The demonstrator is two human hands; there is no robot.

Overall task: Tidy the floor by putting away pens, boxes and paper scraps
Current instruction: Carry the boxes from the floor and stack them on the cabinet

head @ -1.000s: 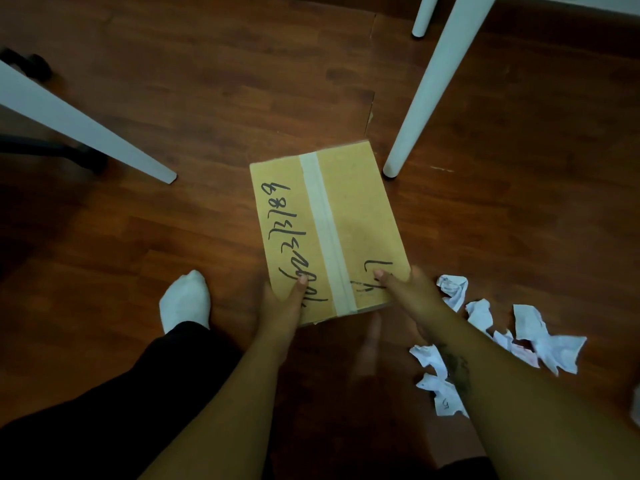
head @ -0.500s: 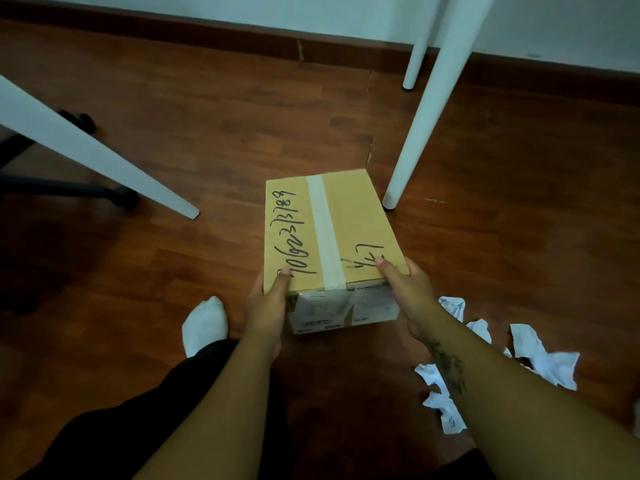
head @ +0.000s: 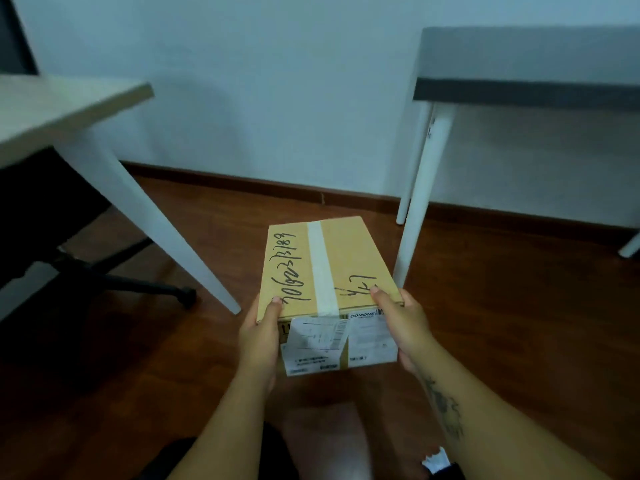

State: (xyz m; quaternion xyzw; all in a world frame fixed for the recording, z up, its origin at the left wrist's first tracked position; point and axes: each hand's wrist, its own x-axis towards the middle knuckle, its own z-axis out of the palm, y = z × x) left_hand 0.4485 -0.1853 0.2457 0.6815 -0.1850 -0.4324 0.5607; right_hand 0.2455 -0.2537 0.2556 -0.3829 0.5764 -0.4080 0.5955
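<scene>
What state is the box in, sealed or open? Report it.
Sealed: a pale tape strip runs unbroken along the cardboard box top seam, flaps flat.

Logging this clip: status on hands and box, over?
Left hand and right hand grip taped brown cardboard box, lifted off floor. White table leg close right. One paper scrap visible.

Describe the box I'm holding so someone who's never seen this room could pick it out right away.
Between the two white-legged tables, above the wood floor, both hands hold a box. It is tan cardboard with a pale tape strip down the top, black handwriting either side and white shipping labels on the near face.
</scene>
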